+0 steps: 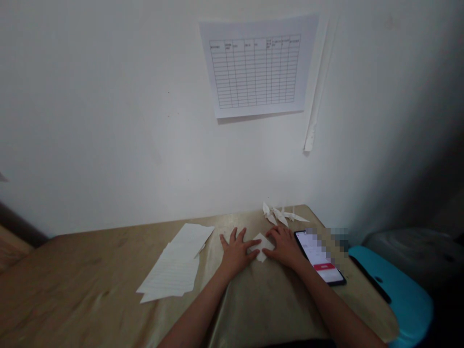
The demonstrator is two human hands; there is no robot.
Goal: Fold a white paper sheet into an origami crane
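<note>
A small folded white paper [261, 246] lies on the tan table [90, 270]. My left hand [236, 251] rests flat beside it, fingers spread, with the thumb on the paper's left edge. My right hand [284, 244] presses on the paper's right side with fingers bent down over it. Both forearms reach in from the bottom of the view.
A stack of lined white sheets [177, 266] lies to the left of my hands. Several folded paper cranes [281, 215] sit at the table's far edge. A lit phone [321, 258] lies right of my right hand. A blue stool [395, 290] stands at the right. A printed table sheet [255, 67] hangs on the wall.
</note>
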